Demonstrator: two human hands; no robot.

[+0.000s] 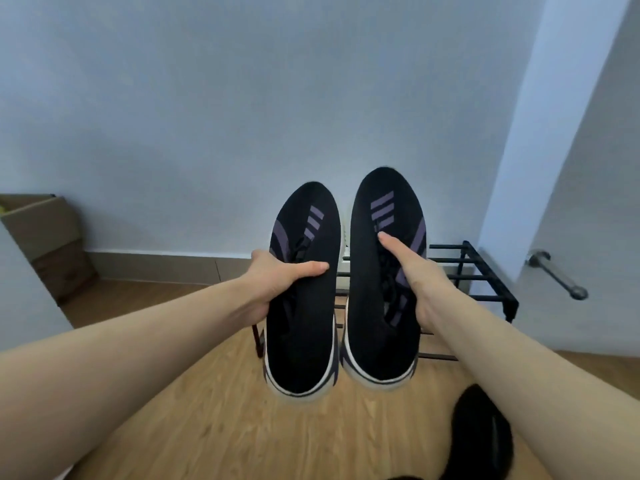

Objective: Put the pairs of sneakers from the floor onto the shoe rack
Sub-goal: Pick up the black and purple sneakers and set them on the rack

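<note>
I hold a pair of black knit sneakers with purple stripes and white soles in the air, toes pointing away from me. My left hand [277, 282] grips the left sneaker [301, 334] at its laces. My right hand [415, 282] grips the right sneaker [377, 306] at its opening, thumb along the tongue. Both shoes hang above the near edge of the black metal shoe rack [485, 285], which stands against the wall and is mostly hidden behind them. Something white shows on the rack behind the shoes.
A dark shoe-like object [481, 434] lies on the wooden floor at the lower right. An open cardboard box [52, 237] stands at the left wall. A door with a metal handle [557, 275] is to the right of the rack.
</note>
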